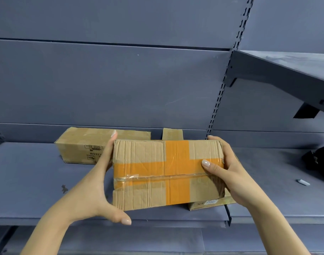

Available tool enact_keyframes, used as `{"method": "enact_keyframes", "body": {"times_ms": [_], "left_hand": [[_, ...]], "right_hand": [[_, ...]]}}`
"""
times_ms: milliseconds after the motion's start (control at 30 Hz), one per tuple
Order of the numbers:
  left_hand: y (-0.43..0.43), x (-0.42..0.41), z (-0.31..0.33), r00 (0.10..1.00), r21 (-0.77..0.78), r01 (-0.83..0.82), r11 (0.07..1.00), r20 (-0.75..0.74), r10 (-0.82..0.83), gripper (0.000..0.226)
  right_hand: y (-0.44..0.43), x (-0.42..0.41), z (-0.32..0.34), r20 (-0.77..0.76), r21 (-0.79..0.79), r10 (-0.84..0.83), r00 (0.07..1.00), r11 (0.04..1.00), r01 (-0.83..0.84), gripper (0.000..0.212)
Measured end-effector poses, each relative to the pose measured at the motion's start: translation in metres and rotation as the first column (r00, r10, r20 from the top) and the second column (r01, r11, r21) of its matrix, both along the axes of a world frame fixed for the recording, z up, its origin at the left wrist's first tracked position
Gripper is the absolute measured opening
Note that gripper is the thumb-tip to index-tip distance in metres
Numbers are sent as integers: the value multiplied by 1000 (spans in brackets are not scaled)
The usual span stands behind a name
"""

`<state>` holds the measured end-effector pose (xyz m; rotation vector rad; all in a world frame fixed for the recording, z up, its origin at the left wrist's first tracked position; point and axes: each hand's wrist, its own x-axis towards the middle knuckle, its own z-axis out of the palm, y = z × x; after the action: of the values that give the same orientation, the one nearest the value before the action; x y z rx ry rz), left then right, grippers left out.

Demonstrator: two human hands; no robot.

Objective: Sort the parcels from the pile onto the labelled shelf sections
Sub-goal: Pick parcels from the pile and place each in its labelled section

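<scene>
Taped parcel [166, 173]: creased brown cardboard with an orange tape cross and clear tape along the seam. It is held flat above the blue-grey shelf [28, 181], the left hand [95, 190] pressing one end and the right hand [229, 173] gripping the other. Labelled carton [209, 202] lies partly beneath it. Printed carton [80, 146] lies on the shelf behind, to the left.

The blue-grey shelf [28, 181] carries a cardboard box [80, 144], a black bundle [321, 159] and a grey stub [303, 182].
</scene>
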<state>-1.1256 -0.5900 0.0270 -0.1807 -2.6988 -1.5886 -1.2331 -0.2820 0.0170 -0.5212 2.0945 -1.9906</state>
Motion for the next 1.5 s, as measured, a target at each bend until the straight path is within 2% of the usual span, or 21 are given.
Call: {"method": "enact_keyframes", "body": {"times_ms": [100,200,333,467,567,633,733,867,933,1133,1367,1500], "left_hand": [[-1,-1,1,1000,-63,-13,998,18,14,160],[0,-3,1,996,-91,-45,995,-76,38,150],[-3,-6,-4,982,-41,-45,998,-185,37,139],[-11,-9,-8,974,21,-59,998,-216,62,133],[-10,-13,-8,975,102,-59,993,-208,80,126],[-10,-17,-7,977,157,-47,987,-199,78,124],[-8,-20,1,982,237,-31,971,-172,73,129],[-4,-22,10,984,309,-19,951,-165,73,113],[-3,-24,12,985,304,-22,952,-157,73,105],[-3,-29,17,988,280,-30,960,-136,70,116],[0,-32,14,995,293,-15,956,-94,45,115],[1,-32,13,994,373,-33,927,-88,70,133]], "right_hand": [[1,-3,1,23,21,20,1000,1000,-21,66],[-1,-5,4,25,33,35,999,999,-36,72],[-3,-7,8,38,29,46,998,998,-47,72],[-4,-6,11,-23,103,66,998,993,-64,112],[-2,-5,12,-104,137,20,994,991,-5,119],[1,-5,13,-204,164,33,978,986,1,118],[1,-5,17,-315,165,142,939,982,-93,113],[3,-14,13,-395,185,208,895,972,-144,108],[3,-19,10,-408,177,214,888,972,-153,104],[5,-30,0,-421,126,221,880,975,-184,87],[-4,-31,-2,-445,-67,89,891,989,-132,70],[-3,-31,2,-384,-181,16,923,979,-92,65]]}}
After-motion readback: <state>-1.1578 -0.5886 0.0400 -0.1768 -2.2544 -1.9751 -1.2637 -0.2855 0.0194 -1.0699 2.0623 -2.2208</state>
